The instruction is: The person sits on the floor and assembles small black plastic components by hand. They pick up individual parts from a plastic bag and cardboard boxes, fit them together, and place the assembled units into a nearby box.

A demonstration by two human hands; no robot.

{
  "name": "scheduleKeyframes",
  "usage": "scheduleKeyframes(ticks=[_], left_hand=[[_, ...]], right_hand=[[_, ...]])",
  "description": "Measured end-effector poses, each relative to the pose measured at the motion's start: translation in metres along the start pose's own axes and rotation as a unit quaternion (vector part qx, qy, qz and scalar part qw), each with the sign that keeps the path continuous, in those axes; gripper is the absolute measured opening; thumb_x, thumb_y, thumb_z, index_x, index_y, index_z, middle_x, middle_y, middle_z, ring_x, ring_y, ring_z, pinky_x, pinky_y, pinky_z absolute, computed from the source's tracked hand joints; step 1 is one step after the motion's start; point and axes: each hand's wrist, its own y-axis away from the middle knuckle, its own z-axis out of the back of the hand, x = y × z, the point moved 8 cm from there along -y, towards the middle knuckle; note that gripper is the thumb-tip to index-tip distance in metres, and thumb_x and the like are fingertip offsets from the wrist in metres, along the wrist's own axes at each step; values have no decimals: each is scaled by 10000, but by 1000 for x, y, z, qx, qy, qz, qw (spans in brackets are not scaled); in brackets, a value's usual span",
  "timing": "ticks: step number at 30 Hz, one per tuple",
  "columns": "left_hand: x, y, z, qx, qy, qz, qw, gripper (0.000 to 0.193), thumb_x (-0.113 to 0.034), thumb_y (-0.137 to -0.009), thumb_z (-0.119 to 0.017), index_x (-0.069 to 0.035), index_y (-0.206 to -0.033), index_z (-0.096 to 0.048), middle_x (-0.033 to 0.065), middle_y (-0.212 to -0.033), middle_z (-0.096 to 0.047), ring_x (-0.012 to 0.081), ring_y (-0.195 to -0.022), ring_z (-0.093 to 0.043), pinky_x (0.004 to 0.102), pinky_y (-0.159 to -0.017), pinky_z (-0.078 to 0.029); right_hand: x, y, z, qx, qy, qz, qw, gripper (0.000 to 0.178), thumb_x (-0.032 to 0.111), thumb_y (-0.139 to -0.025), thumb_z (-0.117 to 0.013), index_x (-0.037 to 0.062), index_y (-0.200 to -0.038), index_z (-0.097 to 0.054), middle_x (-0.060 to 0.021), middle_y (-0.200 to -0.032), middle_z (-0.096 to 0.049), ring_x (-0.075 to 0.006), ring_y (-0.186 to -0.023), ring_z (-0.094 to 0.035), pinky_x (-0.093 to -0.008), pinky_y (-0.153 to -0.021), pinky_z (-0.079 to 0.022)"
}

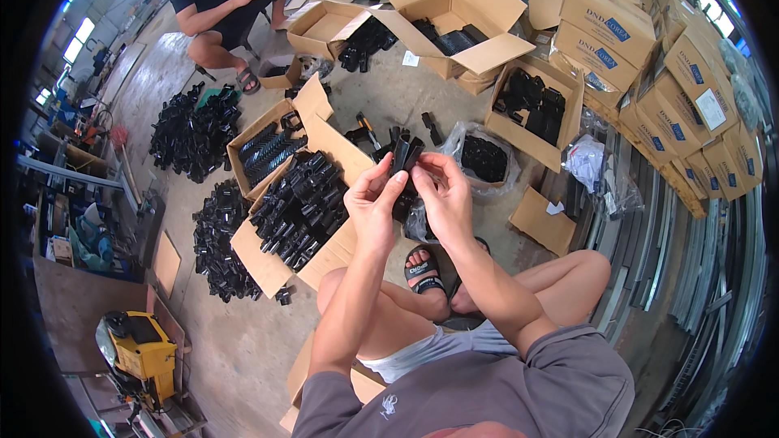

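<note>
Both of my hands are raised in front of me at mid-picture, close together. Between them is a black plastic bracket-like part [403, 151], tilted upward; its exact kind and whether it is one piece or two fitted together I cannot make out. My left hand [374, 204] pinches its left side with thumb and fingers. On its right side, the fingertips of my right hand [445, 196] grip it. Just left of my hands stands an open carton [256, 259] packed with similar black parts [299, 212]. Beyond them, a loose black piece [432, 127] and a yellow-and-black tool [368, 125] lie on the floor.
Heaps of black parts [193, 134] cover the floor at left. A plastic bag [511, 164] of small black pieces sits right of my hands, near an open carton [564, 134]. Stacked boxes [604, 24] and metal profiles [649, 251] line the right. Two people sit at the far side.
</note>
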Motion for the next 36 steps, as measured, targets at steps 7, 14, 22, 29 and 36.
scheduleKeyframes(ticks=[7, 14, 22, 29, 36], left_hand=[[2, -1, 0, 3, 0, 9, 1000, 366, 57, -863, -729, 31, -1223, -664, 116, -1083, -730, 110, -938, -676, 256, -871, -532], [3, 0, 1, 6, 1, 10, 1000, 368, 58, -863, -727, 31, -1224, -663, 118, -1090, -728, 112, -942, -677, 256, -872, -532], [4, -1, 2, 4, -6, 8, 1000, 371, 64, -860, -723, 26, -1225, -664, 122, -1096, -728, 117, -954, -679, 260, -880, -532], [4, -1, -2, 10, 1, 10, 1000, 359, 72, -868, -713, 29, -1221, -666, 123, -1095, -730, 112, -944, -679, 251, -863, -537], [2, 1, -1, 3, 5, 14, 1000, 356, 74, -861, -720, 26, -1211, -675, 106, -1070, -734, 101, -913, -677, 244, -845, -538]], right_hand=[[-2, -2, 4, -3, 2, 1, 1000, 145, 8, -940, -642, -56, -1070, -623, -122, -1168, -629, -141, -1037, -619, -284, -908, -518], [-1, -3, 3, 9, -53, 9, 998, 111, -32, -913, -642, -43, -1023, -651, -114, -1192, -610, -166, -1114, -604, -314, -969, -500], [2, -4, 4, 17, 20, 29, 999, 114, 43, -922, -683, -36, -1003, -667, -117, -1186, -618, -173, -1050, -632, -305, -933, -509], [-3, -3, 4, 20, 11, 54, 998, 174, 75, -954, -658, -40, -1076, -612, -105, -1168, -623, -163, -1011, -633, -300, -911, -512], [-5, -1, 0, 44, 33, 3, 999, 222, 128, -991, -625, -10, -1162, -598, -109, -1172, -625, -146, -1030, -617, -305, -906, -503]])
